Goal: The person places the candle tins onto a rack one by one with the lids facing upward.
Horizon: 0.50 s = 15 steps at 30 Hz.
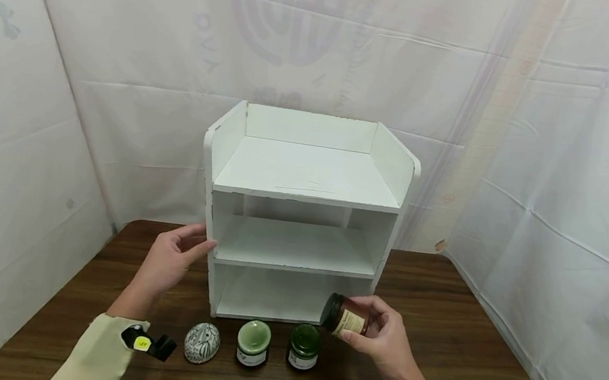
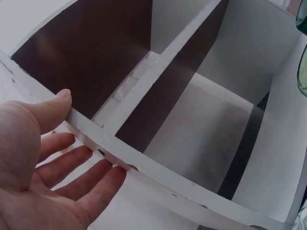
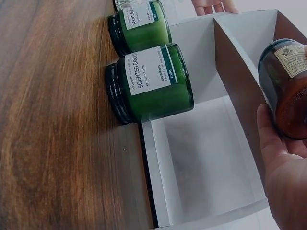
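Note:
My right hand (image 1: pixel 386 341) grips an amber candle jar (image 1: pixel 352 317) with a dark lid, tipped on its side before the shelf's lower right. In the right wrist view, thumb and fingers lie around that jar (image 3: pixel 283 96). My left hand (image 1: pixel 171 259) touches the left side panel of a white shelf unit (image 1: pixel 306 171); its thumb is at the front edge and its loosely extended fingers lie along the outside (image 2: pixel 72 167). Two green candle jars, a dark one (image 1: pixel 303 346) and a paler-topped one (image 1: pixel 253 341), stand on the table; "SCENTED CANDLE" labels show in the right wrist view.
Left of the green jars sits a round, leaf-patterned black-and-white container (image 1: pixel 201 343). The shelf unit has a walled top, a middle board (image 1: pixel 298 245) and a bottom compartment, standing on a dark wooden table (image 1: pixel 437 303). White sheets (image 1: pixel 145 62) hang behind and at both sides.

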### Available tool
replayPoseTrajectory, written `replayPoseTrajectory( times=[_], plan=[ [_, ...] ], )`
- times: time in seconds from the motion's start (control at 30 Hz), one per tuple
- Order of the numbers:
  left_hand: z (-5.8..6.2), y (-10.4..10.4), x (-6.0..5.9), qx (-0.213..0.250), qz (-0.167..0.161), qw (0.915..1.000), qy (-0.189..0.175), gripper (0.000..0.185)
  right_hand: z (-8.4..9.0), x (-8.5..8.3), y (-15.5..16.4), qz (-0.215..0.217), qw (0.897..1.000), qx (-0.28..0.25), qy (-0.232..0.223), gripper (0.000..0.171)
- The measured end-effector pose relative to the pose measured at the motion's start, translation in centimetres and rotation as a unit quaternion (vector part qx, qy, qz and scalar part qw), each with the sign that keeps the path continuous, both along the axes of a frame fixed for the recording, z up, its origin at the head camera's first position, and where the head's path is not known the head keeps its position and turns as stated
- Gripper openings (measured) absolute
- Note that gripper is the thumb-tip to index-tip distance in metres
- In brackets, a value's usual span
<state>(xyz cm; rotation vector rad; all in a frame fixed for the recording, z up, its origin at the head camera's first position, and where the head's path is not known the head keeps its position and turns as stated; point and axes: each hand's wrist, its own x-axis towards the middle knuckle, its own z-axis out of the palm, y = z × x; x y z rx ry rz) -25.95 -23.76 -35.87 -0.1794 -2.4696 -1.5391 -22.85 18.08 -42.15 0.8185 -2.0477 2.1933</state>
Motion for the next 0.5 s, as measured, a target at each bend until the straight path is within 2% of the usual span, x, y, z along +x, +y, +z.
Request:
replayPoseTrajectory(
  times=[0.3,0.5],
  plan=[
    [0.01,0.07,-0.09,0.002,-0.001,1.0,-0.001,0.066,0.16,-0.13,-0.44,0.002,1.0,-0.005,-0.001,0.045],
    [0.29,0.14,0.18,0.006,0.0,1.0,0.004,0.063,0.28,-0.19,-0.61,0.025,0.999,-0.016,0.012,0.048]
  ],
)
